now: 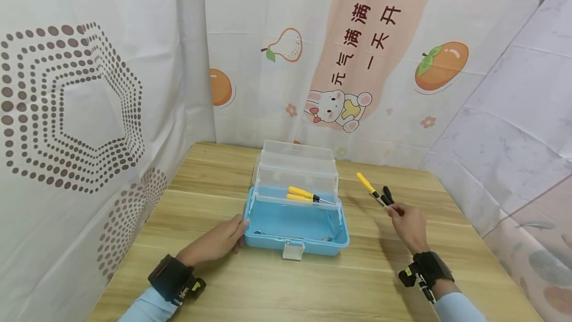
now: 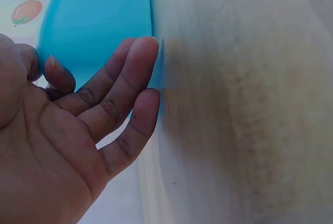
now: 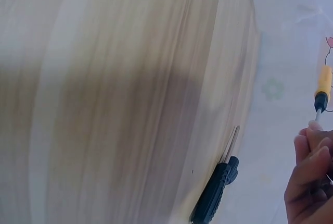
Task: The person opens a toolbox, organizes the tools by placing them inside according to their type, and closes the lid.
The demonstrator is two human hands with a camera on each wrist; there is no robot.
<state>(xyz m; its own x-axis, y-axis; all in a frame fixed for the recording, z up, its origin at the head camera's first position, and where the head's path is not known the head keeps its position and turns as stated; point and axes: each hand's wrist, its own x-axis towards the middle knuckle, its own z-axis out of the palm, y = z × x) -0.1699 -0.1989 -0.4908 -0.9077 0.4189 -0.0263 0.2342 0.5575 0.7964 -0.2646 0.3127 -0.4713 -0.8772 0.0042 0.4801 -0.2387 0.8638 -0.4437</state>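
Note:
A light-blue toolbox (image 1: 297, 246) with its clear lid raised stands on the wooden table. My left hand (image 1: 219, 240) grips its left wall, the thumb at the rim; in the left wrist view the other fingers (image 2: 140, 67) lie against the outside. My right hand (image 1: 408, 225) pinches a yellow-and-black screwdriver (image 1: 367, 183) by its metal shaft, handle pointing up, right of the box. Near that hand lie black-handled tools (image 3: 210, 195) with thin metal shafts, partly overlapping. Two yellow-handled screwdrivers (image 1: 301, 193) rest in the box's clear upper tray.
Small metal pieces (image 1: 327, 238) lie in the bottom of the box, too small to identify. A clear latch (image 1: 293, 250) hangs at its front. Printed curtains (image 1: 250, 78) stand behind the table (image 1: 277, 292) and along both sides.

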